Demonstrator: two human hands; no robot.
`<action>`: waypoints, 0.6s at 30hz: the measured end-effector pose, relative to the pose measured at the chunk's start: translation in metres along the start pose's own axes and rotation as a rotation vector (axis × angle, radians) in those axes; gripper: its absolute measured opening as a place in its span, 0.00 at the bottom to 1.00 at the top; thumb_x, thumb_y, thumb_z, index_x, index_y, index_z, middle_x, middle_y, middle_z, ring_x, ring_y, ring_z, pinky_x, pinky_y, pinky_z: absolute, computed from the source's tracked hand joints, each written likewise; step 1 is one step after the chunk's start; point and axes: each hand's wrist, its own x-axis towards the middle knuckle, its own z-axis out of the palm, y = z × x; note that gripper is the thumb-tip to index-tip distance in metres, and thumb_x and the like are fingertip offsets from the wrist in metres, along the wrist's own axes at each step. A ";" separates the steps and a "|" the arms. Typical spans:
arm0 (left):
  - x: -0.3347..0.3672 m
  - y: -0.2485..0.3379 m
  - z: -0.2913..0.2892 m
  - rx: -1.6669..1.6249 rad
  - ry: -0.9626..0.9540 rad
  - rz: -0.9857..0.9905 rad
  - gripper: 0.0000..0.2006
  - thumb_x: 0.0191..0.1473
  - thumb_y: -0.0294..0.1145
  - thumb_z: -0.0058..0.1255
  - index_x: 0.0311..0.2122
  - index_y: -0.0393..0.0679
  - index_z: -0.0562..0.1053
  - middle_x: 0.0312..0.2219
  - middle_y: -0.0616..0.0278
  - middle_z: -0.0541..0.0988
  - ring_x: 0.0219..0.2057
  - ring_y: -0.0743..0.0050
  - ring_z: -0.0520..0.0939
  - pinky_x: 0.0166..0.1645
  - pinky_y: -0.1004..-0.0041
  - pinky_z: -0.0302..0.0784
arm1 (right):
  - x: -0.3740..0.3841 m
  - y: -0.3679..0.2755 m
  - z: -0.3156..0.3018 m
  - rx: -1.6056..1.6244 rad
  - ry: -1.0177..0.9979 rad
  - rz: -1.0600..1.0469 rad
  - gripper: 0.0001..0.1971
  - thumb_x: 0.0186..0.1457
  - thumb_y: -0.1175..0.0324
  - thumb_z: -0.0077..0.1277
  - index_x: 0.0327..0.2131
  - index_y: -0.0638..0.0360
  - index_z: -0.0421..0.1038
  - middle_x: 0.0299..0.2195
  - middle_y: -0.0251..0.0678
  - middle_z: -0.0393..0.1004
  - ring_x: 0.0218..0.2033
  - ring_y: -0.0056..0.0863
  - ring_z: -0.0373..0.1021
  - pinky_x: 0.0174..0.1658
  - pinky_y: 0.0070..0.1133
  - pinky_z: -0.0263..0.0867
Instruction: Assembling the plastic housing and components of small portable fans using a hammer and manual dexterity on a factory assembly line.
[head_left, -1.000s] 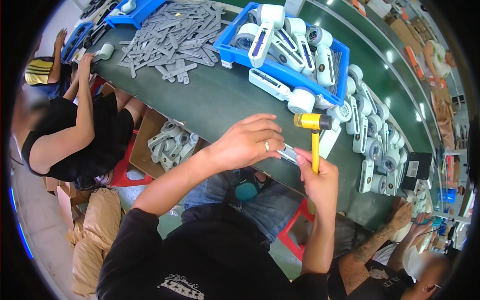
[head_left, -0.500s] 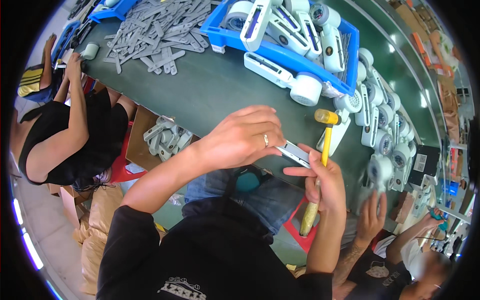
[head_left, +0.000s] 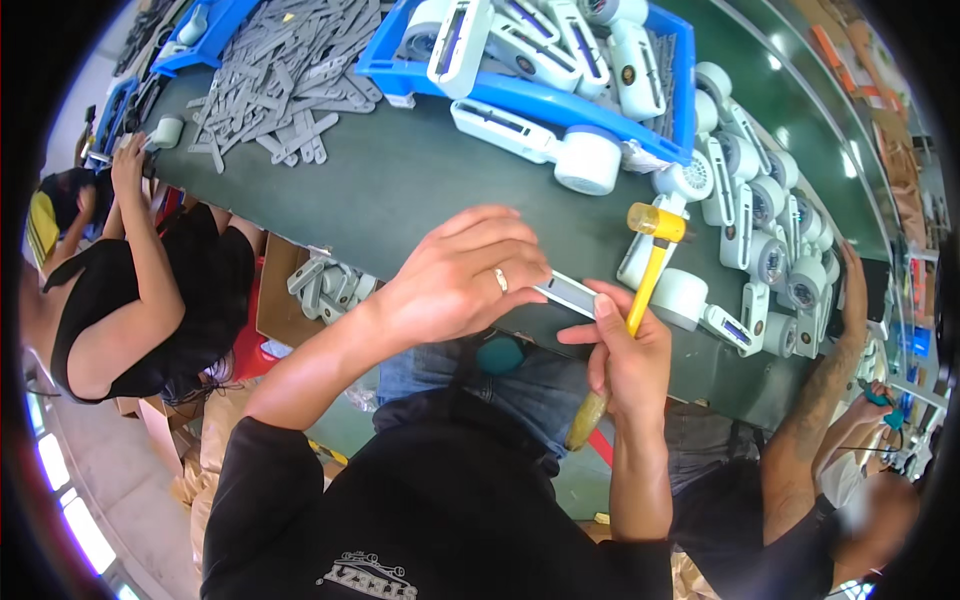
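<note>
Above the table's near edge, my left hand (head_left: 470,270) pinches one end of a slim white piece with a grey inset (head_left: 570,293). My right hand (head_left: 635,370) grips its other end between thumb and fingers. That same hand also holds a mallet (head_left: 650,285) with a yellow handle and yellow head; its head points away from me and its worn grip end hangs below the palm. My fingers cover both ends of the slim piece. Just right of the mallet, a white handheld fan (head_left: 685,298) lies on the table.
A blue bin (head_left: 545,103) of white fans stands at the back, with one fan (head_left: 585,160) before it. Loose grey strips (head_left: 290,80) lie far left; more fans (head_left: 765,200) are heaped right. A carton (head_left: 285,300) sits below the edge. Co-workers flank me, one arm (head_left: 830,370) reaching in.
The co-worker on the right has let go of a fan, which now lies near my mallet, and that arm has moved farther right. My hands keep hold of the slim piece; the mallet's tilt has shifted.
</note>
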 end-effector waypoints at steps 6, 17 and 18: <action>0.013 0.007 0.006 0.200 -0.064 0.177 0.18 0.48 0.33 0.64 0.48 0.57 0.85 0.45 0.64 0.86 0.48 0.66 0.85 0.61 0.59 0.78 | 0.004 0.001 -0.005 0.050 -0.033 0.025 0.17 0.72 0.62 0.52 0.56 0.62 0.76 0.28 0.46 0.84 0.09 0.13 0.61 0.13 0.15 0.52; 0.019 0.008 0.008 0.075 -0.144 0.141 0.12 0.48 0.32 0.67 0.41 0.53 0.87 0.38 0.65 0.86 0.39 0.60 0.85 0.46 0.67 0.83 | -0.010 0.007 -0.006 -0.101 0.033 -0.146 0.23 0.72 0.61 0.50 0.63 0.64 0.68 0.24 0.32 0.76 0.13 0.10 0.59 0.17 0.13 0.53; 0.019 0.008 0.007 0.073 -0.147 0.131 0.12 0.48 0.31 0.67 0.41 0.53 0.87 0.38 0.65 0.86 0.38 0.60 0.85 0.45 0.67 0.83 | -0.028 0.006 -0.007 -0.112 0.070 -0.175 0.25 0.74 0.61 0.45 0.69 0.63 0.60 0.22 0.26 0.68 0.17 0.09 0.60 0.19 0.13 0.54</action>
